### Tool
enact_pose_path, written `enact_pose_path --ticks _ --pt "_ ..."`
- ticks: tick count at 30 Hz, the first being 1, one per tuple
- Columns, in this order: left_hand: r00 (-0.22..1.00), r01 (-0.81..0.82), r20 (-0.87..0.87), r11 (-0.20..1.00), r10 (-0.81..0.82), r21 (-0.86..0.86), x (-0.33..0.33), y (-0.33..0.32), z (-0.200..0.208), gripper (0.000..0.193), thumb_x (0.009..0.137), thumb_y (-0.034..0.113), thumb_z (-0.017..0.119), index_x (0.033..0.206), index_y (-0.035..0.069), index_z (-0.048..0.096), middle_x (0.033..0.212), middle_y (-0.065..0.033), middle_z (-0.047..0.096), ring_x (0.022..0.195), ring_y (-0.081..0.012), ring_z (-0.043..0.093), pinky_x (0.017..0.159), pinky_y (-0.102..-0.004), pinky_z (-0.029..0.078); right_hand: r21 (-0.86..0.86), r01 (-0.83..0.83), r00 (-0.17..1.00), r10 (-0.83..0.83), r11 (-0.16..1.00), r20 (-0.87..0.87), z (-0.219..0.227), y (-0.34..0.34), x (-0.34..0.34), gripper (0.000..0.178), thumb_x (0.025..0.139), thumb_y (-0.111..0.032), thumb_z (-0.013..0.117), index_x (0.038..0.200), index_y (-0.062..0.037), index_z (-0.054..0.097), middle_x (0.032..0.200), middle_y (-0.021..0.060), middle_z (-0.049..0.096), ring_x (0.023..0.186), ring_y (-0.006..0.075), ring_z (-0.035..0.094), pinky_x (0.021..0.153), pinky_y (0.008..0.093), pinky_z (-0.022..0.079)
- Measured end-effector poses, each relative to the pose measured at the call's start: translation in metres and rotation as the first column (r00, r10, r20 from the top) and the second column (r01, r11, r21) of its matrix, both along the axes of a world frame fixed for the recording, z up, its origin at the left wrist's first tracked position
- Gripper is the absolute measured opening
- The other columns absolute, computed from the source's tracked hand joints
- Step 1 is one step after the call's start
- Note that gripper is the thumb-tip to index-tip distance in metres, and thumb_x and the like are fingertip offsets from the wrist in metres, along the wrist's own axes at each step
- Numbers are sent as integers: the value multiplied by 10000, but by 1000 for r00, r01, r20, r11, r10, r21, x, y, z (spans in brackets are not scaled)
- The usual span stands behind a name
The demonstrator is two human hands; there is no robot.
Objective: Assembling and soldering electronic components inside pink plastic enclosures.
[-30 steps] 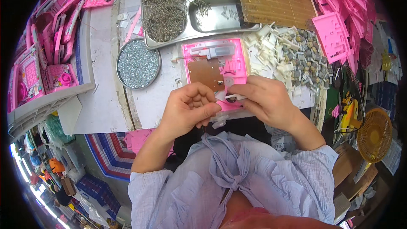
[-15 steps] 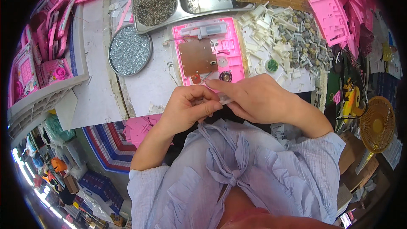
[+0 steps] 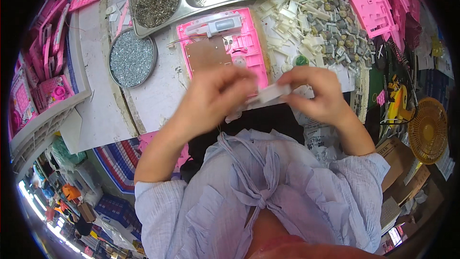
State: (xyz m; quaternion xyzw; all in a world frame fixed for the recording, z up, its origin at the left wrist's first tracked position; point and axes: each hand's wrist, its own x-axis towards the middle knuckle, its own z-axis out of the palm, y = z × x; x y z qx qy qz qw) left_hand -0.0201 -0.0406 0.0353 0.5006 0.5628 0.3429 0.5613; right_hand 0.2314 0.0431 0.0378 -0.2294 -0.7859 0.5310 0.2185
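left hand (image 3: 211, 97), bare: blurred, fingers curled and bunched, thumb lying along the lower side, tips directed right; what lies between the tips too blurred to tell.
left forearm (image 3: 165, 151), bare: slanting up and rightward from a loose, light-blue, crinkled-cloth sleeve (image 3: 160, 206).
right hand (image 3: 318, 93), bare: back turned up, forefinger arched above, thumb below, the two bent toward each other in a pinch, an open hollow behind; tips directed left.
right forearm (image 3: 357, 134), bare: slanting up and leftward from a matching light-blue crinkled-cloth sleeve (image 3: 359, 177).
pair: hands facing, near each other, fingertips apart; both elbows bent, set wide of the torso.
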Motion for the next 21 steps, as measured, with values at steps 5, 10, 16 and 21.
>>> enact_pose_path --ticks 5,10,16,21 --pt "633 356 -771 856 76 376 11 47 -25 191 859 233 755 948 65 726 846 -117 714 733 -292 694 661 -405 552 -693 119 925 -333 711 -183 -24 11 27 246 856 -2 750 1089 20 674 1052 99 703 964 184 680 806 348 563" --pt "653 335 -756 879 43 339 16 46 -22 144 862 182 751 893 44 724 837 -106 712 732 -281 687 658 -390 539 -511 178 920 -327 841 -217 -30 11 15 262 838 -37 773 1082 3 689 1049 92 701 1051 201 623 924 362 507" --pt "894 -68 -323 808 310 585 -13 22 -29 113 798 0 787 897 17 738 827 -54 650 629 -131 568 544 -260 442 409 142 985 -168 902 29 -23 24 -12 277 728 -68 798 1001 -63 748 986 65 684 966 291 588 841 367 500" --pt "872 -173 -256 752 417 636 -12 3 -46 130 804 -14 796 919 23 749 891 -55 641 642 -97 548 543 -237 430 561 66 990 -125 825 66 -20 31 -31 257 709 -83 786 962 -80 739 948 50 664 930 282 572 813 378 506"
